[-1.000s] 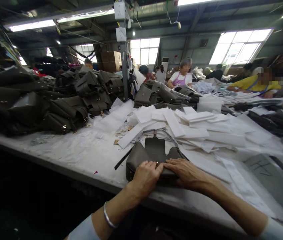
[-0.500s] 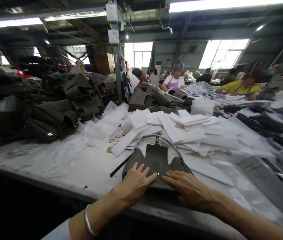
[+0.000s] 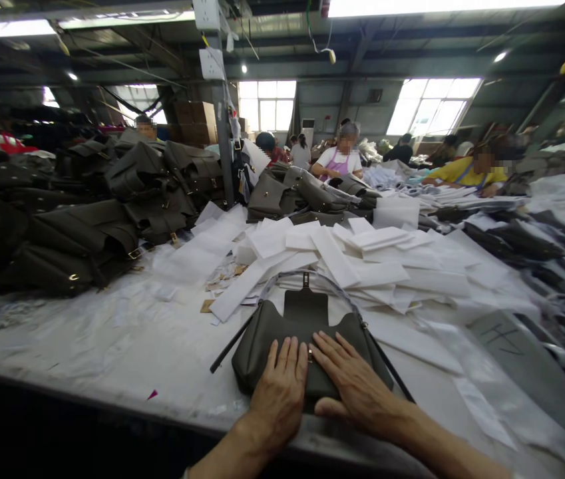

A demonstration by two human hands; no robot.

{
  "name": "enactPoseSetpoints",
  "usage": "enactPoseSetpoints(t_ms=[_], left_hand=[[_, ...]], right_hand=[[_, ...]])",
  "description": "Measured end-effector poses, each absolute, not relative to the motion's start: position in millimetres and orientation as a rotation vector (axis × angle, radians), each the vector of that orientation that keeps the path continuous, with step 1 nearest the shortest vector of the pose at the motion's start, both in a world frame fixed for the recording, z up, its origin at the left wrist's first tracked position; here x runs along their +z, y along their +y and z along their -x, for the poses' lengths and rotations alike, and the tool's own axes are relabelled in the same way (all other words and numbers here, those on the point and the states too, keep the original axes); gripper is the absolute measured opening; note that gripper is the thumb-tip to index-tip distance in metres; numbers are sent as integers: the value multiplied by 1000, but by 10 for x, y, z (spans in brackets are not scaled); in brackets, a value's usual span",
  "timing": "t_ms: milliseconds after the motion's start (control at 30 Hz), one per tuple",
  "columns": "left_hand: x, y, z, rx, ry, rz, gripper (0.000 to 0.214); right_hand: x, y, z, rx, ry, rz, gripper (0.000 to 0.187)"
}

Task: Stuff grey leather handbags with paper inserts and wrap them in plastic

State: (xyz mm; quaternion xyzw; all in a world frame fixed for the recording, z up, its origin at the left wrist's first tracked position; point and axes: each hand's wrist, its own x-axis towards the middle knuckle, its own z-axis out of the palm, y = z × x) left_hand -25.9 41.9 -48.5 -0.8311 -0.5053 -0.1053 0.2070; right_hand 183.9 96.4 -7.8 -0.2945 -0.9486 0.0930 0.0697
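A dark olive handbag (image 3: 252,346) lies on the white table (image 3: 112,352) near its front edge. Its flap (image 3: 306,308) is folded back, away from me, and the wrapped handle (image 3: 267,286) arches behind it. My left hand (image 3: 281,392) rests flat on the front of the bag, fingers stretched, left of the small metal clasp (image 3: 310,354). On the clasp's other side my right hand (image 3: 349,382) presses flat with fingers spread and the thumb out toward the bag's lower edge. Neither hand grips anything. A thin strap hangs out at each side of the bag.
Dark bags (image 3: 77,233) are heaped on the left, and more bags (image 3: 282,193) sit behind the white foam sheets (image 3: 337,256). A grey panel with pen marks (image 3: 526,359) lies at right. A post (image 3: 225,133) rises at the back. Several people work farther off.
Both hands have shifted on the bag: the left fingers now point away from me beside the clasp, and the right fingers have spread further up. The view has turned slightly right.
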Motion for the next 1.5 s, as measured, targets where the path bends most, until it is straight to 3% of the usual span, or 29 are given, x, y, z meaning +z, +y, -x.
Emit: enactPoseSetpoints(t_ms=[100,267,367,567,767,967,1200,1333,1500], left_hand=[[-255,607,262,-212,-1464,2479,72],[336,873,588,-133,-1474,2814,65],[437,832,711,-94,-1716,2693,70],[45,428,704,-51,-1732,2662,73],[-463,367,676,-363,-1420,2269,76],[-442,373,594,-366,-1326,2208,64],[-431,377,300,-453,-1279,2421,72],[-349,361,269,-503,-1240,2491,67],[-520,372,267,-774,-1027,2284,38]], right_hand=[[43,1124,-1699,479,-2879,943,103],[209,1197,-1682,791,-2762,1015,75],[287,1147,-1705,805,-2741,998,81],[340,971,-1799,874,-2753,956,83],[171,938,-1747,695,-2762,955,95],[71,1058,-1547,675,-2732,892,103],[72,1126,-1641,840,-2757,861,124],[106,1157,-1814,809,-2799,866,112],[30,1186,-1929,639,-2782,866,102]])
